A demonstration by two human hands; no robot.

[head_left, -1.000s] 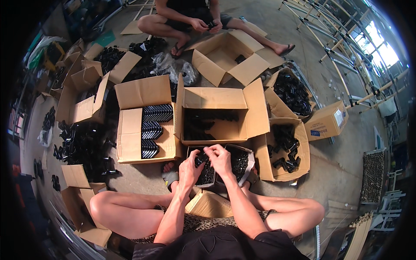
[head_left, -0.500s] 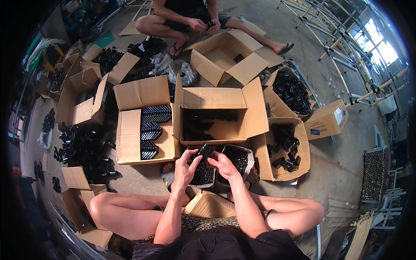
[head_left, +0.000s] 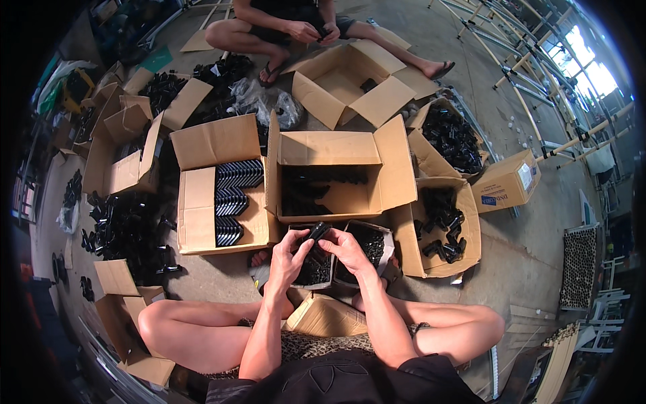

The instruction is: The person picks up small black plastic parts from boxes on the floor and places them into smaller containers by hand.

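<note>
Above two small bins, a black pipe joint [head_left: 319, 231] sits between my hands. My left hand [head_left: 286, 261] pinches its lower left side with thumb and fingers. The fingers of my right hand [head_left: 347, 252] are closed on its right side, partly covering it. Beneath my hands, the left bin [head_left: 313, 289] and right bin [head_left: 389, 250] hold small dark hardware, too small to name. Just beyond is an open carton [head_left: 330, 151] with dark pieces in shadow. Left of it, another carton [head_left: 198, 209] holds black fittings in neat rows.
Loose black fittings [head_left: 124, 232] are heaped on the floor at left. Cartons of fittings [head_left: 402, 232] stand at right. A co-worker [head_left: 282, 30] sits opposite, handling a black piece behind an open carton [head_left: 319, 101]. Pipe frames [head_left: 521, 60] stand at far right.
The pipe joint has turned slightly between my hands, and my right fingers have shifted up and left along it. The co-worker's hands have moved a little.
</note>
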